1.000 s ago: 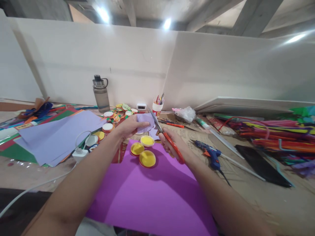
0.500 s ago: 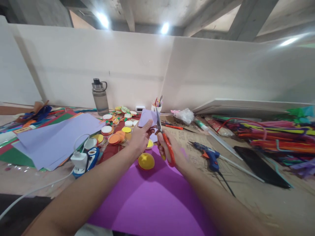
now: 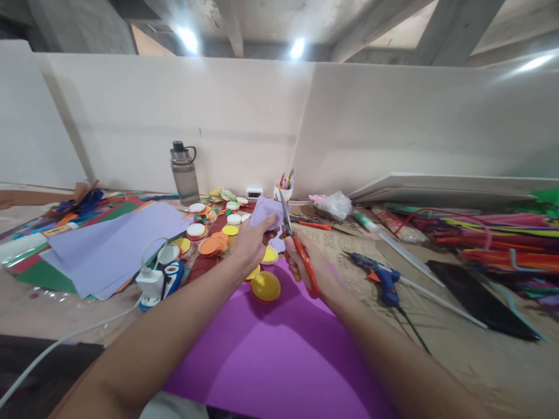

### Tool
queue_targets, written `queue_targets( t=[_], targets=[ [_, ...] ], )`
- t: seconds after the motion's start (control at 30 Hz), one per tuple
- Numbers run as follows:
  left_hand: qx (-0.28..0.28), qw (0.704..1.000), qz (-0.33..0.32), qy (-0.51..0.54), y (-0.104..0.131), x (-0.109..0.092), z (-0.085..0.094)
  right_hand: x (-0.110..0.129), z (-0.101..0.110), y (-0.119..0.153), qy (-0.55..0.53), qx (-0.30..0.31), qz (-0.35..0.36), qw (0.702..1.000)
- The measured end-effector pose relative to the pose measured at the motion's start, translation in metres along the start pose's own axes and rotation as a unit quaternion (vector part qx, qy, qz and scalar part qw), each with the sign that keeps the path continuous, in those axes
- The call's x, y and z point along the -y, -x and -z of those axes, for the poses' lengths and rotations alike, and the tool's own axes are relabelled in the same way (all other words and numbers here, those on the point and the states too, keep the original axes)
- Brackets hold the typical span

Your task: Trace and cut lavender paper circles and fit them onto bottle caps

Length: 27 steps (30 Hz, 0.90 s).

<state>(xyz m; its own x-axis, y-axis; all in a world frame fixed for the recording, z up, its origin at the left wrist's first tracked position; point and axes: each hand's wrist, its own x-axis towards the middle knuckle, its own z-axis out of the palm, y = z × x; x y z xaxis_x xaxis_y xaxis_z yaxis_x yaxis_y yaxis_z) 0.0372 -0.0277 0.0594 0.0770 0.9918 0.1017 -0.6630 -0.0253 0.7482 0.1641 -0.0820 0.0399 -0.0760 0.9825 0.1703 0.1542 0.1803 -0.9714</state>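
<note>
My left hand (image 3: 257, 235) pinches a small piece of lavender paper (image 3: 264, 210), holding it up above the table. A pair of scissors (image 3: 305, 262) with red-orange handles is in my right hand (image 3: 308, 259), its blades pointing up along the paper's right edge. Whether the blades touch the paper I cannot tell. Under both hands lies a large purple sheet (image 3: 271, 355). Yellow discs (image 3: 266, 286) rest on its far part, and another bit of lavender paper shows behind my hands.
Left are lavender sheets (image 3: 117, 238), a blue power strip (image 3: 173, 276) with a white plug, and round colored discs (image 3: 209, 246). A water bottle (image 3: 184, 174) stands behind. On the right lie a glue gun (image 3: 384, 282), a black flat object (image 3: 480, 299) and colorful pipe cleaners (image 3: 493, 238).
The whole view has shifted slightly, so things appear a little further right. The lavender paper is tilted a bit differently beside the scissors; both hands keep their holds.
</note>
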Motion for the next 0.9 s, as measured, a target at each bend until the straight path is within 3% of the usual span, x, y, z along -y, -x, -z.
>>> queue_targets(
  t=[0.33, 0.9],
  targets=[
    [0.0, 1.0, 0.012, -0.007, -0.002, -0.006, -0.002, -0.002, 0.001, 0.0, -0.042, 0.008, 0.003, 0.999],
    [0.061, 0.995, 0.024, -0.07, -0.012, -0.01, 0.011, 0.004, 0.007, -0.001, -0.02, 0.027, 0.013, 0.999]
  ],
)
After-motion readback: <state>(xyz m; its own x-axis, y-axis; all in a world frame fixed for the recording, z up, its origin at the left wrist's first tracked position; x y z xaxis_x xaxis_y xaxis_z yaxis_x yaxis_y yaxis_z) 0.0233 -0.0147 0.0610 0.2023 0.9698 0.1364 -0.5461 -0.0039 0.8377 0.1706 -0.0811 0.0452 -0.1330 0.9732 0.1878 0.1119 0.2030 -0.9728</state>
